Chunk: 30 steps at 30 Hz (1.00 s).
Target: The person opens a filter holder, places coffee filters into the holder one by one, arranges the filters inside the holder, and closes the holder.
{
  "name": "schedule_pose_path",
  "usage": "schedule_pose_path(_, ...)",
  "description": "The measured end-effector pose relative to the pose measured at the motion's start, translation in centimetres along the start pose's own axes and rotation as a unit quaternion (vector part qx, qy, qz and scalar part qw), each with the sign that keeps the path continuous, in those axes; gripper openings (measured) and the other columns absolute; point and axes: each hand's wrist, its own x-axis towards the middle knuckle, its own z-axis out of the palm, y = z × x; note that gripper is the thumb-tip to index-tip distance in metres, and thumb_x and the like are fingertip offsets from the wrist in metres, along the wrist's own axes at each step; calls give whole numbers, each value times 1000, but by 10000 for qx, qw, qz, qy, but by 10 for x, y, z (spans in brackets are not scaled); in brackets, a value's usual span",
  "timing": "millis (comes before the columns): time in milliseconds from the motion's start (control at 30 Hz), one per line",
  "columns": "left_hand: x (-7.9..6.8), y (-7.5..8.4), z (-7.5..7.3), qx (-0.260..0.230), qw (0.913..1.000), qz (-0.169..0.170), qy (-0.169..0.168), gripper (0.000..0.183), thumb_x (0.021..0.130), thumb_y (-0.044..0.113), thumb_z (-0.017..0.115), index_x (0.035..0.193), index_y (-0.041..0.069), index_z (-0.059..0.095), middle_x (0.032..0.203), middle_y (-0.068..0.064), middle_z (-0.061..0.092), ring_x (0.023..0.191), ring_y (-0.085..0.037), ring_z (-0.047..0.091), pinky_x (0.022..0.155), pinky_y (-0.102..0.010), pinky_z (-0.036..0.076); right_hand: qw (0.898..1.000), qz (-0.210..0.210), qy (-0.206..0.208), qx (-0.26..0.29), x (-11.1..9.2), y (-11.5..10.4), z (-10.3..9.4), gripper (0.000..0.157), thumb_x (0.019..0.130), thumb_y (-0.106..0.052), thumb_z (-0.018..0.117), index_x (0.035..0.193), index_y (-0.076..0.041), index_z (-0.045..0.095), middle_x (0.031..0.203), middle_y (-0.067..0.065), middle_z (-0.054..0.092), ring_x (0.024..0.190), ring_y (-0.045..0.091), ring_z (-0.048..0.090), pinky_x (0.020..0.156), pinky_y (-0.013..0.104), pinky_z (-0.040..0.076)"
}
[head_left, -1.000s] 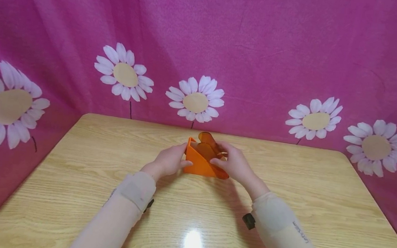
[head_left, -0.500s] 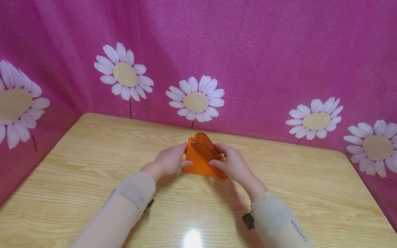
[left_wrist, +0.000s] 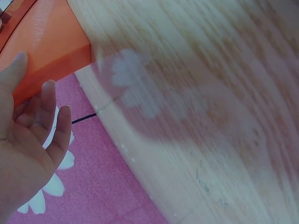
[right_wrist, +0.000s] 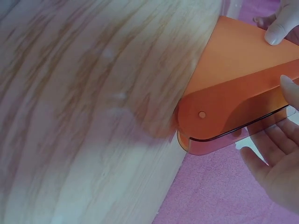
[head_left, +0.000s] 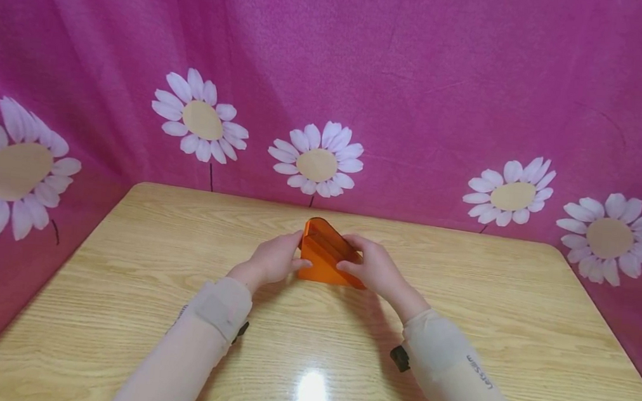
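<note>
An orange wedge-shaped case (head_left: pixel 321 269) stands on the table between both hands. Its see-through amber lid (head_left: pixel 331 239) lies down along the sloping top, and a round pin shows near the low end in the right wrist view. My left hand (head_left: pixel 276 257) grips the tall end, thumb on the near face and the first fingers behind; two fingers stick out free in the left wrist view. Across the lid, my right hand (head_left: pixel 378 266) holds the sloping side, with its thumb on the near side and fingers on the far side. What the case contains is hidden.
The pale wood-grain table (head_left: pixel 180 366) carries a bright light reflection near its front. Behind it hangs a magenta cloth (head_left: pixel 410 94) with large white daisies, close to the table's back edge. Both forearms wear a wrist band with a small black camera (head_left: pixel 401 358).
The amber lid has swung down from a raised, tilted position onto the case's sloping top. My right hand has moved slightly down and left with it; the left hand stays put.
</note>
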Motion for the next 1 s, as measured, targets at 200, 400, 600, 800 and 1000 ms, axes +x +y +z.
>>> schedule_pose_path(200, 5, 2, 4, -50, 10000, -44, -26, 44, 88, 31, 63, 125, 12, 49, 117, -5, 64, 110, -23, 59, 96, -41, 45, 9999, 86, 27, -118, -1, 4, -1, 50, 82, -11, 70, 127, 1, 53, 122, 17, 61, 108, 30, 58, 97, 44, 44)
schedule_pose_path(400, 10, 5, 8, -165, 9996, -174, -154, 44, 89, 32, 61, 127, 14, 48, 120, -3, 62, 113, -22, 57, 99, -40, 44, 9992, 337, 17, -191, 0, 8, -3, 52, 83, -14, 69, 130, 0, 51, 126, 18, 58, 111, 30, 57, 100, 45, 42)
schedule_pose_path(600, 16, 8, 10, -92, 9997, -157, -161, 42, 89, 32, 60, 124, 12, 49, 117, -4, 63, 110, -22, 58, 97, -39, 45, 9987, 416, 62, -282, 0, 12, -6, 53, 83, -14, 69, 131, 1, 50, 127, 19, 57, 113, 32, 56, 100, 45, 42)
schedule_pose_path(800, 22, 12, 13, -69, 9995, -250, -185, 44, 90, 32, 59, 126, 10, 49, 118, -5, 62, 112, -22, 57, 99, -38, 44, 9982, 478, 106, -334, 1, 16, -6, 53, 84, -14, 68, 131, 1, 50, 127, 19, 58, 111, 31, 57, 99, 45, 43)
schedule_pose_path(1000, 27, 18, 12, -6, 9994, -267, -201, 40, 91, 30, 59, 123, 8, 50, 115, -7, 63, 109, -23, 58, 97, -39, 45, 9977, 470, 198, -453, 3, 21, -7, 51, 83, -15, 69, 129, 0, 51, 123, 18, 60, 106, 31, 59, 98, 45, 44)
